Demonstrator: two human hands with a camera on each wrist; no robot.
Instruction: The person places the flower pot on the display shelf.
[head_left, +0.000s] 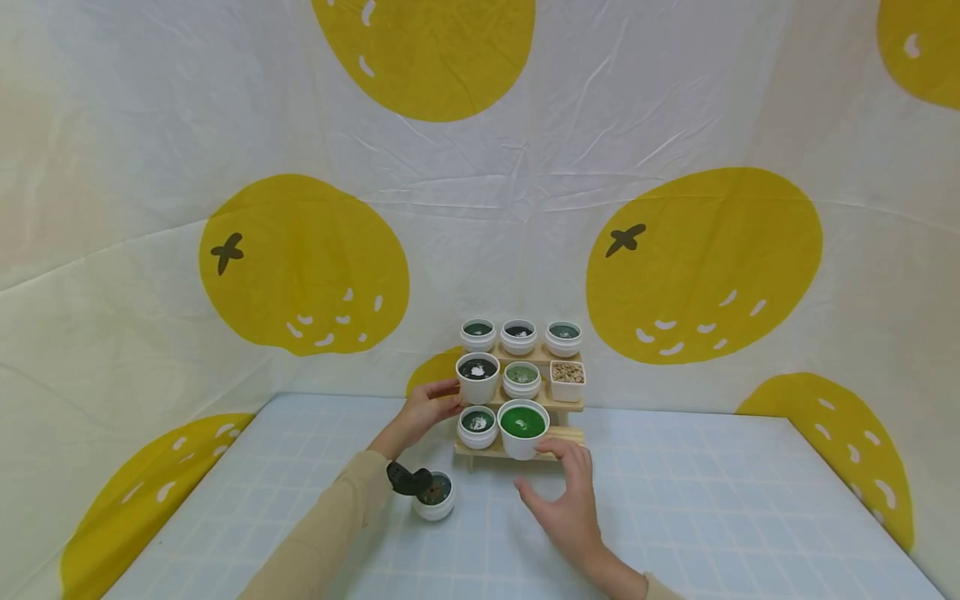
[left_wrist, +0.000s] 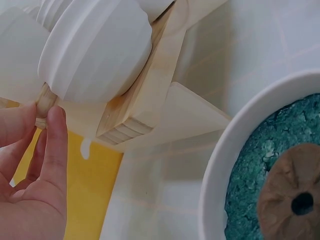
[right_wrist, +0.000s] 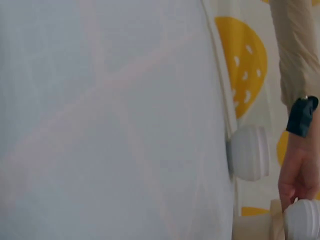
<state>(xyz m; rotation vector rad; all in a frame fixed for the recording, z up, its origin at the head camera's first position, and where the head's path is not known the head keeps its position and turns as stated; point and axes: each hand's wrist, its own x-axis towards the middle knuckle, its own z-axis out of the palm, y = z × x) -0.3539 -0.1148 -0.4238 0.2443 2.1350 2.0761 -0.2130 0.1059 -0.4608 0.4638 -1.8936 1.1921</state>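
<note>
A small wooden tiered stand [head_left: 517,452] carries several white pots. My left hand [head_left: 422,414] is at the stand's left side, by the middle tier. In the left wrist view the thumb and fingers of that hand [left_wrist: 35,170] pinch the end of a wooden slat [left_wrist: 46,102] beside a ribbed white pot [left_wrist: 100,50]. My right hand [head_left: 567,504] is in front of the stand, thumb and fingers spread apart. Its fingertips are right by the base of a white cup with bright green filling [head_left: 522,422] on the lowest tier. The right wrist view does not show the right hand.
A loose white pot with teal filling and a brown ring-shaped piece [head_left: 434,497] stands on the pale blue checked cloth [head_left: 690,500], left of the stand's front. A square pot of tan bits [head_left: 567,379] is on the middle tier. A fruit-print curtain [head_left: 495,250] hangs behind.
</note>
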